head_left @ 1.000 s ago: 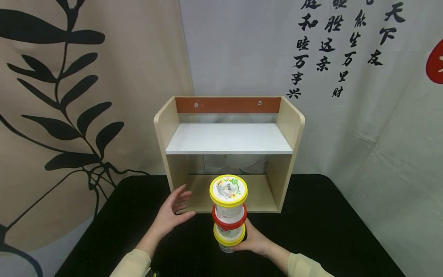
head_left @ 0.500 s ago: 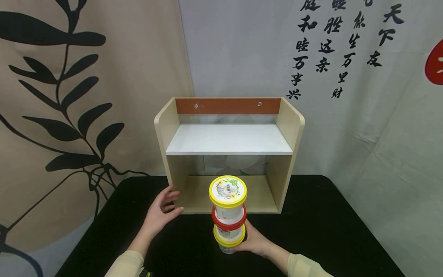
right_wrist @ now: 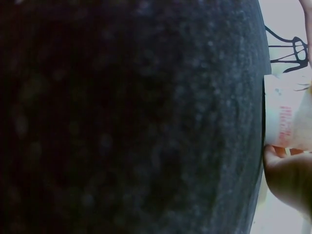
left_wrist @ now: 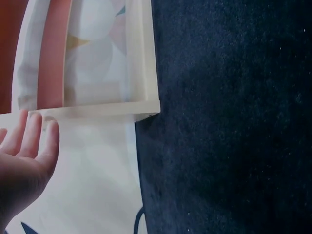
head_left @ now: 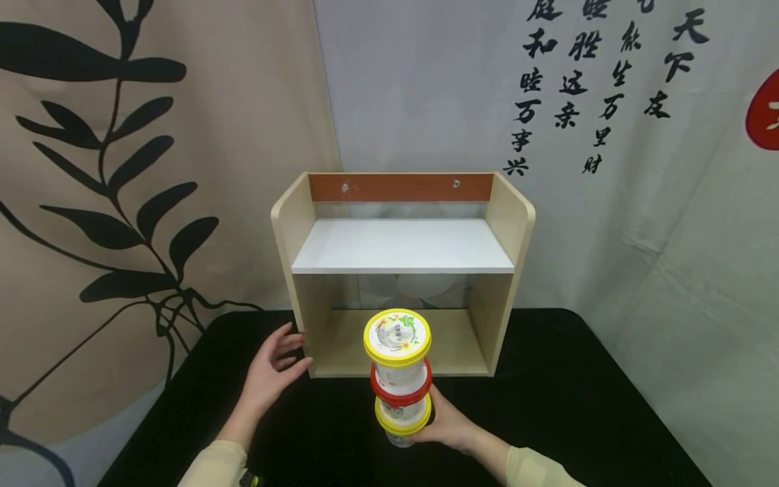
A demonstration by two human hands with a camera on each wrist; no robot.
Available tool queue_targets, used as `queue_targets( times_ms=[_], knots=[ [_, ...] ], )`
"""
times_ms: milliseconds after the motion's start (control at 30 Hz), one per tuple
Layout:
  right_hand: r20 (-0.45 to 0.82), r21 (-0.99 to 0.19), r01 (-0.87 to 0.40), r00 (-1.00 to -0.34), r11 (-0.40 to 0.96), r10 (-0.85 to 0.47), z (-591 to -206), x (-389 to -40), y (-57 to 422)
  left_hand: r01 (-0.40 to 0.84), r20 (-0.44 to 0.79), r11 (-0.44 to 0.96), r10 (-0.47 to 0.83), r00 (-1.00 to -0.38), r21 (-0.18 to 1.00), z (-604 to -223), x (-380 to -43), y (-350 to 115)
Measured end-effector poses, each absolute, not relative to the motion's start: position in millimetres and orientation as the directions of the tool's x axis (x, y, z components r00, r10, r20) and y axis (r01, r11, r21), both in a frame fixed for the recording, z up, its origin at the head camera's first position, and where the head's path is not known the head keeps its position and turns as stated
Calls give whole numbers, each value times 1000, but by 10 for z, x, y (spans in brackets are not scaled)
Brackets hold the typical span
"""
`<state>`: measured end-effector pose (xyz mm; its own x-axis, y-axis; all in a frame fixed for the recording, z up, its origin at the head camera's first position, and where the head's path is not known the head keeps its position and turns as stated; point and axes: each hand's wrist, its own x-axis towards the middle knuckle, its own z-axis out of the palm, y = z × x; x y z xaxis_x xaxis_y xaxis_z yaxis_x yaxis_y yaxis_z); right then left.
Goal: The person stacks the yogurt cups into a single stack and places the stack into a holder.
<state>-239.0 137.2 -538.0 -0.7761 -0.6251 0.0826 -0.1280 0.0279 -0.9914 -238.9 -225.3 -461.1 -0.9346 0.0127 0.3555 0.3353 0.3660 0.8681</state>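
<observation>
Three white tubs stand stacked in front of the shelf unit: a yellow-lidded tub (head_left: 397,339) on top, a red-lidded tub (head_left: 400,389) in the middle and another yellow-lidded tub (head_left: 403,418) at the bottom. My right hand (head_left: 452,426) grips the bottom tub from the right, thumb on its near side, the other fingers mostly hidden behind it. In the right wrist view, part of a white tub (right_wrist: 287,112) with red print shows by the thumb. My left hand (head_left: 268,370), fingers relaxed and holding nothing, is beside the shelf unit's left panel; whether it touches is unclear.
A small two-level shelf unit (head_left: 402,247) with a white upper board and a brown back strip stands on the black table (head_left: 548,406). Behind hangs a curtain with leaf prints (head_left: 109,223) and black characters.
My left hand has moved left, away from the tubs, to the unit's left side. The top tub has shifted slightly left on the stack. My right hand keeps its grip.
</observation>
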Motion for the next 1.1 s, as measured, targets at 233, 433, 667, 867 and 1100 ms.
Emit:
queue_targets(
  times_ms=[233,433,667,867,1100],
  knots=[
    [97,-989,-142,-786,27,-610,-5316,-2388,1386,283,345,423,-77,-935,861,-4583,-2430,-2318],
    [117,-984,-171,-808,40,-577,-5238,-2392,1401,266,347,438,-116,-930,859,-4530,-2465,-2337],
    [127,-984,-173,-813,28,-569,-5148,-2399,1423,254,350,459,-137,-927,851,-4504,-2534,-2350],
    [159,-976,-212,-829,39,-536,-5041,-2412,1452,253,355,476,-137,-925,843,-4446,-2584,-2346],
    [176,-972,-229,-847,45,-502,-4888,-2428,1489,259,360,498,-117,-925,828,-4342,-2649,-2345]
  ],
)
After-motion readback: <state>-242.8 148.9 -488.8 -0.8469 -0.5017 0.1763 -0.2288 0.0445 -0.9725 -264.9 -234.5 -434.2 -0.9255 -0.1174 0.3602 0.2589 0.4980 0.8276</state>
